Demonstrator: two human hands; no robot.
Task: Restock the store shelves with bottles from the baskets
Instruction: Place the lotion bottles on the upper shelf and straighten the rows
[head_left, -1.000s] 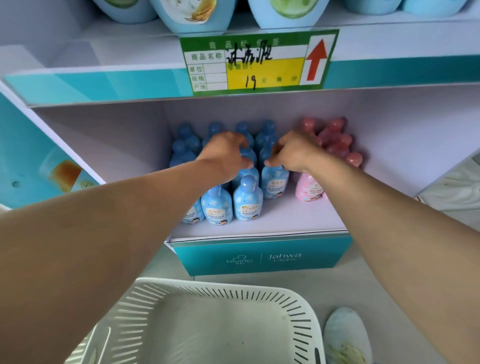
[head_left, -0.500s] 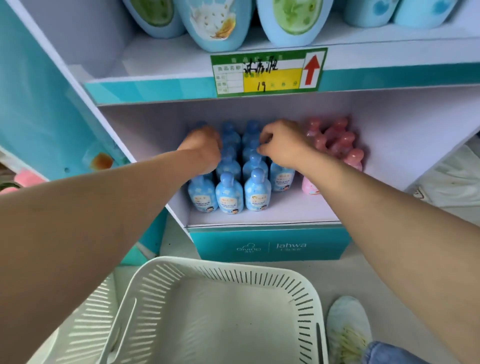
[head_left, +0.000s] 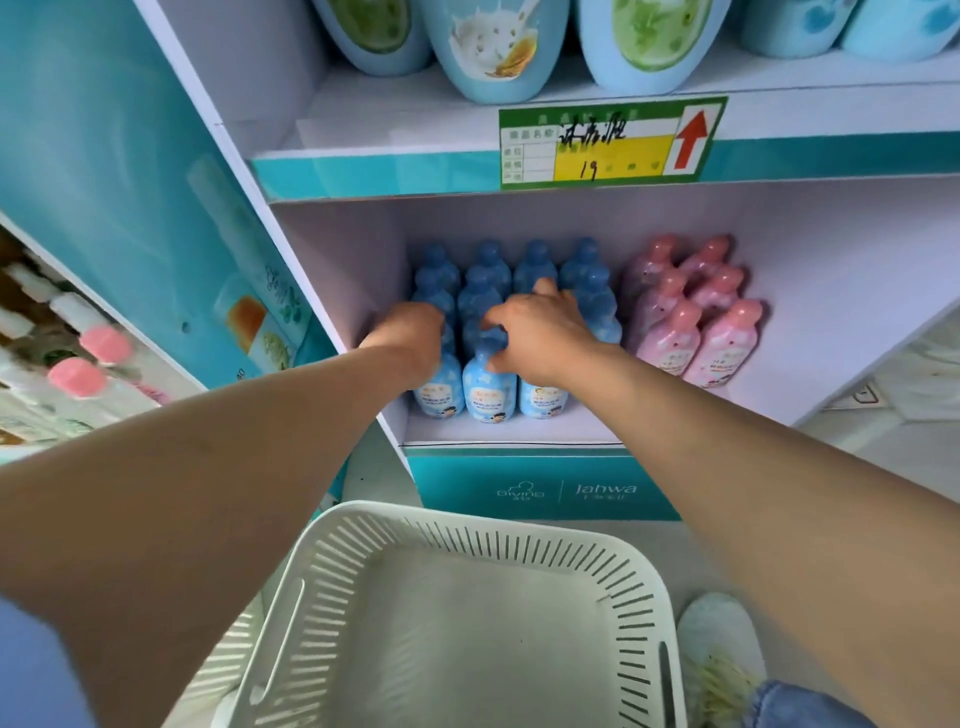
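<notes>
Several small blue bottles (head_left: 488, 397) stand in rows at the left of the lower shelf (head_left: 519, 434), with pink bottles (head_left: 722, 343) in rows to their right. My left hand (head_left: 410, 338) is curled over the top of the front-left blue bottle, its fingers hidden. My right hand (head_left: 540, 332) pinches the cap of the front-middle blue bottle between thumb and fingers. A white slotted basket (head_left: 467, 525) sits on the floor below my arms, and nothing shows inside it.
Large blue bottles (head_left: 493, 47) line the upper shelf above a green and yellow price tag (head_left: 608, 140). The teal side panel (head_left: 130, 182) rises at left, with pink-capped bottles (head_left: 104, 343) beyond it. A second white basket (head_left: 228, 654) and my shoe (head_left: 717, 649) flank the basket.
Both hands have shifted left across the blue rows and forward to the front bottles. The view has swung left, bringing the side panel and neighbouring shelf into sight.
</notes>
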